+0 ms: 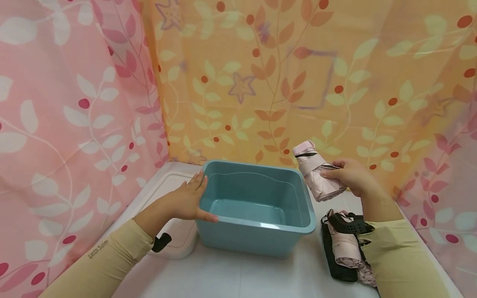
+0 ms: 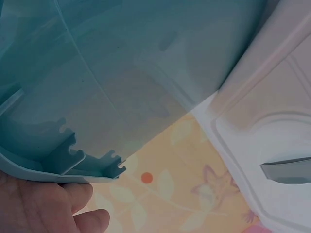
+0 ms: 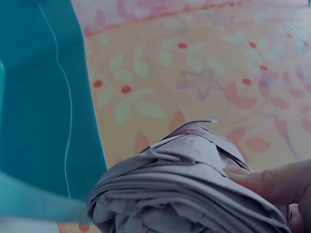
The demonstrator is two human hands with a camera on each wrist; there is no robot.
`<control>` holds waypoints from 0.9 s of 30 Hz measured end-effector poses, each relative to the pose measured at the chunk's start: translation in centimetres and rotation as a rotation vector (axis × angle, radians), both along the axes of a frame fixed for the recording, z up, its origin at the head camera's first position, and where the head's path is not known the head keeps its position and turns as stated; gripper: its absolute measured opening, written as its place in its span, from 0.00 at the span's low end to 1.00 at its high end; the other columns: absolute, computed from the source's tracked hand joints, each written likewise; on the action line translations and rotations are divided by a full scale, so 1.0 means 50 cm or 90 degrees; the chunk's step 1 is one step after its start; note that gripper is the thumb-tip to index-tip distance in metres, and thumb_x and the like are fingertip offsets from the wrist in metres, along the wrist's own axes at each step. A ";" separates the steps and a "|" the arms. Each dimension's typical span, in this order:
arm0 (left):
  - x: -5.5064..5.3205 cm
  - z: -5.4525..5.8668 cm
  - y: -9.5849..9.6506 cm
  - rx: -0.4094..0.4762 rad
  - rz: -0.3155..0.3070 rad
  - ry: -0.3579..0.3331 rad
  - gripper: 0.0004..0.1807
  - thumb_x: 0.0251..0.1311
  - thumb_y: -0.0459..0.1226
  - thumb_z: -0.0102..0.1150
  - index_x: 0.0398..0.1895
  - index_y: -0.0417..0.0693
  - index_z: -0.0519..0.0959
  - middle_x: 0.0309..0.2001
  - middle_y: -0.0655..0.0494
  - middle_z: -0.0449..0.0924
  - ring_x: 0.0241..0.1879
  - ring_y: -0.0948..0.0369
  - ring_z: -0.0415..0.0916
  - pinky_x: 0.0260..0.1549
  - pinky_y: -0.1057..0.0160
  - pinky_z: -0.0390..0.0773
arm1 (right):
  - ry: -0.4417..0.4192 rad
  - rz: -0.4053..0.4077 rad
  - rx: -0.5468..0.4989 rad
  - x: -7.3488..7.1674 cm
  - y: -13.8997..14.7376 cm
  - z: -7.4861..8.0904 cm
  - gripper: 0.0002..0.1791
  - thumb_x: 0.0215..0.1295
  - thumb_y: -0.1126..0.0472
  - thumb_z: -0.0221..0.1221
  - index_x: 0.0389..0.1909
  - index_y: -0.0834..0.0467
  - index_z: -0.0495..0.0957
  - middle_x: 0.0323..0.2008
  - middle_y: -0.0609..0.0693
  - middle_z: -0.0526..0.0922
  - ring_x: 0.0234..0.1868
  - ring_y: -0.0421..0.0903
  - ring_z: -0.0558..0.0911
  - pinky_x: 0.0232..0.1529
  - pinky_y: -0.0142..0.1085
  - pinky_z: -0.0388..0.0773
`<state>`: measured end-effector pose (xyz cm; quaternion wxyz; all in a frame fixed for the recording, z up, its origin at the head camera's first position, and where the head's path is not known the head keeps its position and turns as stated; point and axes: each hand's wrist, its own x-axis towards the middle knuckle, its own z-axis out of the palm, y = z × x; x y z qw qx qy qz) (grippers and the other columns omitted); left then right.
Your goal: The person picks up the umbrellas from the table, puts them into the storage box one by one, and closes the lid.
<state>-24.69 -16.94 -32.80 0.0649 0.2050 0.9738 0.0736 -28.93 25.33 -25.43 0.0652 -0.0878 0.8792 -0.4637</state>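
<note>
My right hand [image 1: 352, 176] grips a rolled pink folding umbrella [image 1: 318, 171], held tilted above the right rim of a blue plastic bin [image 1: 253, 244]. The right wrist view looks onto the umbrella's pleated fabric end [image 3: 165, 194], with the thumb pressed along its side. My left hand [image 1: 188, 198] rests on the bin's left rim, fingers spread and fairly straight, thumb over the front corner. Close by, the left wrist view has part of that hand [image 2: 43, 206] touching the rim's underside. The bin's visible inside holds nothing.
Right of the bin lie another rolled pink bundle [image 1: 346, 248] and a black item [image 1: 340, 273], partly hidden by my right sleeve. A white lid [image 1: 180, 244] lies on the white table [image 1: 261, 277] to the left. Patterned cloth [image 1: 238, 82] hangs behind and at both sides.
</note>
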 end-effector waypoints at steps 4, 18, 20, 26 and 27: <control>0.001 0.003 0.000 0.004 0.000 -0.003 0.74 0.29 0.80 0.43 0.70 0.38 0.35 0.71 0.42 0.25 0.70 0.49 0.26 0.63 0.43 0.43 | 0.000 0.016 -0.009 -0.013 -0.040 -0.004 0.22 0.59 0.61 0.59 0.47 0.76 0.69 0.26 0.48 0.76 0.24 0.42 0.79 0.28 0.36 0.78; -0.001 0.001 -0.001 0.000 -0.004 0.006 0.73 0.29 0.80 0.43 0.70 0.37 0.37 0.71 0.41 0.26 0.70 0.49 0.27 0.63 0.42 0.43 | -0.038 0.034 0.014 -0.052 -0.182 -0.017 0.21 0.58 0.61 0.60 0.48 0.71 0.72 0.33 0.54 0.76 0.25 0.42 0.77 0.27 0.33 0.75; -0.001 0.001 -0.001 0.000 -0.004 0.008 0.73 0.29 0.80 0.43 0.70 0.37 0.37 0.71 0.41 0.27 0.70 0.49 0.27 0.63 0.42 0.43 | -0.026 0.039 0.033 -0.057 -0.204 -0.021 0.20 0.57 0.61 0.61 0.46 0.71 0.74 0.33 0.54 0.76 0.24 0.42 0.76 0.26 0.33 0.74; 0.001 0.002 0.000 0.002 0.000 0.004 0.73 0.29 0.80 0.44 0.70 0.37 0.37 0.71 0.41 0.27 0.70 0.49 0.27 0.63 0.42 0.42 | -0.010 0.036 0.099 -0.071 -0.272 -0.033 0.19 0.52 0.56 0.65 0.42 0.64 0.79 0.33 0.54 0.76 0.28 0.45 0.75 0.25 0.33 0.72; 0.000 0.002 0.000 0.002 0.000 0.006 0.73 0.29 0.80 0.44 0.70 0.37 0.37 0.71 0.41 0.27 0.70 0.49 0.27 0.63 0.42 0.42 | -0.014 0.037 0.101 -0.073 -0.282 -0.034 0.20 0.52 0.55 0.65 0.42 0.63 0.79 0.33 0.54 0.77 0.29 0.46 0.75 0.25 0.33 0.72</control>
